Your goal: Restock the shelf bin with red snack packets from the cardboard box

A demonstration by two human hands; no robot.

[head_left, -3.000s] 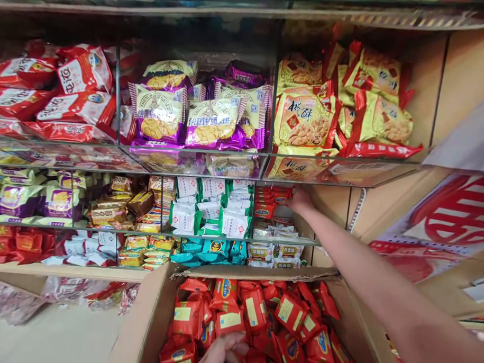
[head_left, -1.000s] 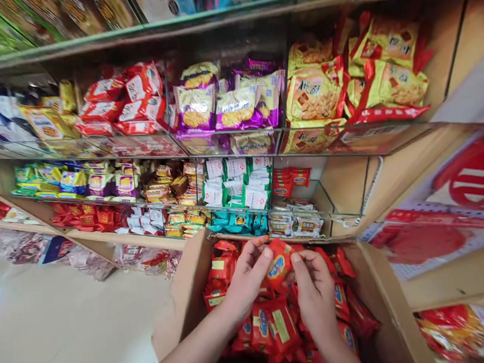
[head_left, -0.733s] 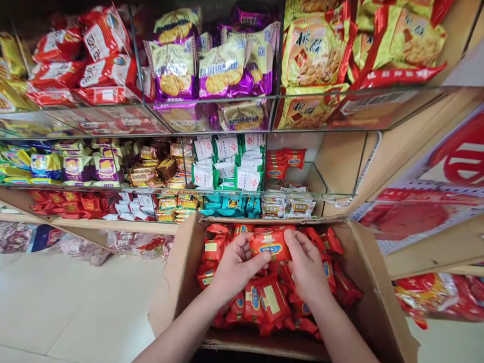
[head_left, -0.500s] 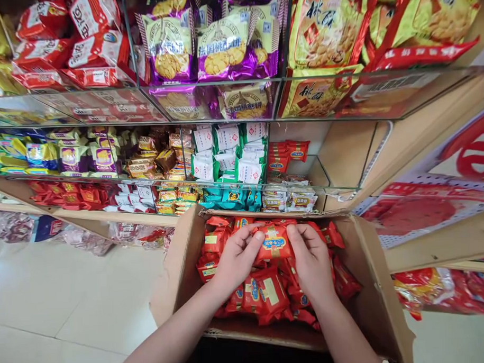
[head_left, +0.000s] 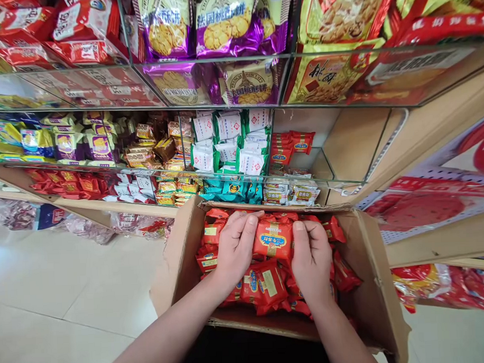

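Between my two hands is a red biscuit packet (head_left: pixel 273 238) with a blue and gold label facing up. My left hand (head_left: pixel 237 245) pinches its left end, thumb on top. At the right end, my right hand (head_left: pixel 311 253) grips it the same way; the fingers underneath are hidden. Both hands are over an open cardboard box (head_left: pixel 369 256), inside which lie several more red packets (head_left: pixel 265 286) of the same kind, loosely heaped.
Behind the box, glass shelves (head_left: pixel 231 105) hold purple biscuit packs (head_left: pixel 224 23), green-and-white packets (head_left: pixel 228 126) and a small stack of red packets (head_left: pixel 292 145). A wooden side panel (head_left: pixel 414 117) stands at right. Pale floor tiles (head_left: pixel 71 283) show at left.
The held packet has tilted so its labelled face shows more fully. Both hands remain on its ends. My view has dipped, so the upper shelves sit higher in the picture.
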